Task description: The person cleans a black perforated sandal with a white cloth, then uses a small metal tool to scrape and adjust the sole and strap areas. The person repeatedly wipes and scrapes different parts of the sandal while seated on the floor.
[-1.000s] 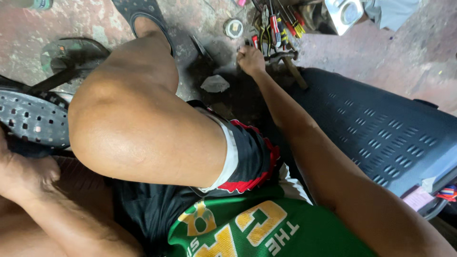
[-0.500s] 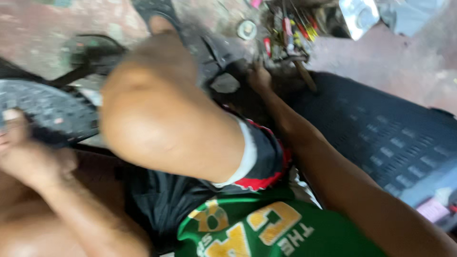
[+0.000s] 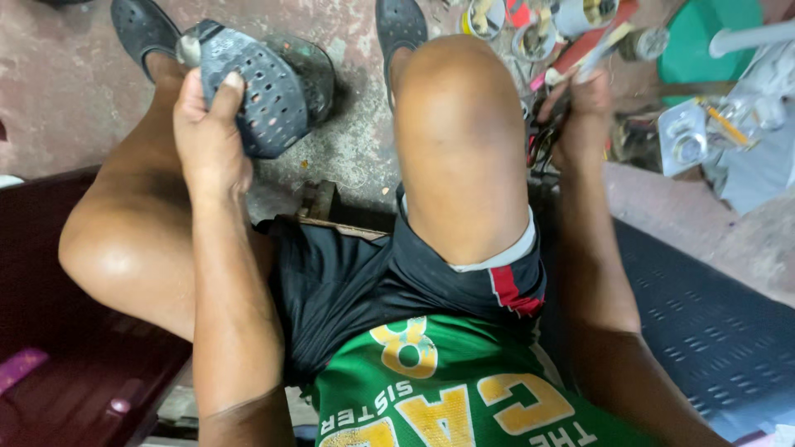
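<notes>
Left hand point(image 3: 207, 141) grips a dark perforated shoe point(image 3: 257, 91), raised above the left knee over the concrete floor point(image 3: 356, 149). Right hand point(image 3: 584, 112) is closed around thin tools point(image 3: 580, 58) beside the right knee, near 1 cluttered tool pile point(image 3: 679, 124).

We see the left hand point(image 3: 207, 141) gripping a dark perforated shoe point(image 3: 257, 91) above the left knee. Right hand point(image 3: 580, 116) sits among cluttered tools point(image 3: 571, 41) on the floor, fingers curled.
</notes>
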